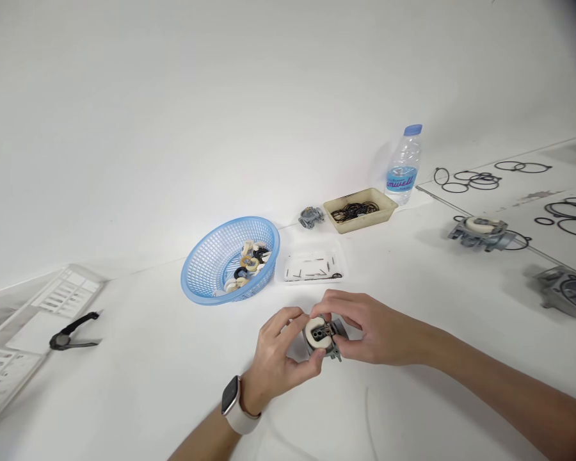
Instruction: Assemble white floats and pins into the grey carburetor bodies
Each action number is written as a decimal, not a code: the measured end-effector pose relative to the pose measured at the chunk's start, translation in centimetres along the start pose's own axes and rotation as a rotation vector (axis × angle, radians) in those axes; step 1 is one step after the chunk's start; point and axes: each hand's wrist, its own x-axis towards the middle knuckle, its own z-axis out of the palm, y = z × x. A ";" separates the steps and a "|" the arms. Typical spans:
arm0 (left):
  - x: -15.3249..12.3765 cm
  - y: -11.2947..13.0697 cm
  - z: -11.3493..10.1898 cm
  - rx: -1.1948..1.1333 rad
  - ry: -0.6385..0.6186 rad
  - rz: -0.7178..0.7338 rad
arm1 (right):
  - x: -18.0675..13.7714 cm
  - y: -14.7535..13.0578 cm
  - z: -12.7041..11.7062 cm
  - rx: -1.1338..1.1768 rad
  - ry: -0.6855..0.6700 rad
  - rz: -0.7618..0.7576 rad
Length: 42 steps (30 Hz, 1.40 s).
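Observation:
Low in the middle of the view, a grey metal carburetor [336, 346] sits on the white table with its inside facing up. A cream C-shaped float [311, 334] lies in it, around dark and brassy inner parts. My left hand [283, 349], with a watch on its wrist, curls around the left side, thumb and fingers at the float's edge. From the right, my right hand [362, 326] grips the carburetor, index finger at its far edge and thumb near the float's open side. Whether the right fingers also pinch a small part is hidden.
Beyond my hands stand a blue basket [206, 246] of floats, a white tray [340, 259] of thin pins, a beige tray [362, 221] of black rings and a bottle [403, 169]. Carburetors [482, 234] and rubber rings [470, 179] lie right; black pliers-like tool [70, 333] left.

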 end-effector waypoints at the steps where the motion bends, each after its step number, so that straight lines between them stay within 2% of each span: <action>1: 0.0 0.0 0.0 0.002 -0.003 -0.002 | 0.0 0.0 0.0 0.001 -0.001 -0.001; 42: 0.5 -0.1 -0.1 0.018 -0.017 0.026 | -0.1 0.0 0.0 0.004 -0.020 0.011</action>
